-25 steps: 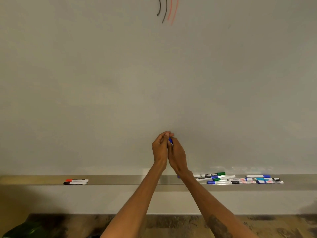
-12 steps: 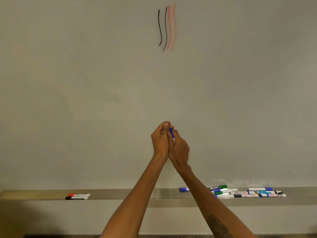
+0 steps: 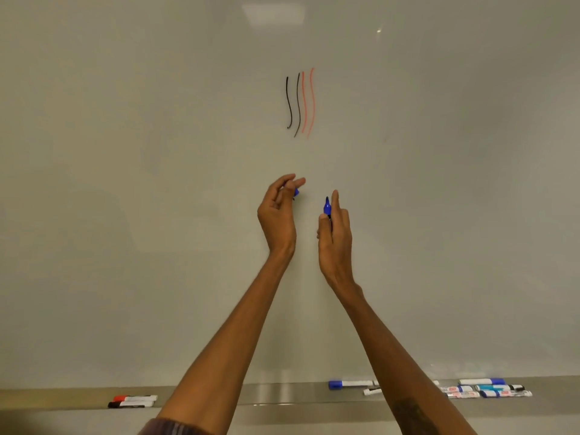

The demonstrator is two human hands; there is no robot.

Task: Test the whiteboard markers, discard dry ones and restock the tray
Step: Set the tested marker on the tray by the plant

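- Filling nearly the whole view: whiteboard (image 3: 125,152), marked high in the middle with four wavy test strokes (image 3: 298,105), two black on the left and two red on the right.
- Running along its foot: metal tray (image 3: 282,394), carrying two groups of capped markers set well apart.
- Raised before the board, below the strokes and apart from each other: two hands.
  - Right hand (image 3: 335,233): fingers clamped round the barrel of one blue marker (image 3: 327,208), bare tip pointing up.
  - Left hand (image 3: 277,211): fingers curled, pinching one blue cap (image 3: 295,192).
- Judged as mid-test: cap off, no blue stroke on the board yet. Next move likely calling for bringing the tip to bare board beside the red strokes, drawing one light line, reading it as strong or faint, and keeping the cap ready for closing.
- Lying at the tray's right: marker heap (image 3: 489,388) of about seven, mostly blue-capped, one teal. Exact count impossible to tell, with some hidden behind the right forearm.
- Lying at the tray's left: two more, red-capped marker (image 3: 135,398) just beside black-capped marker (image 3: 130,404).
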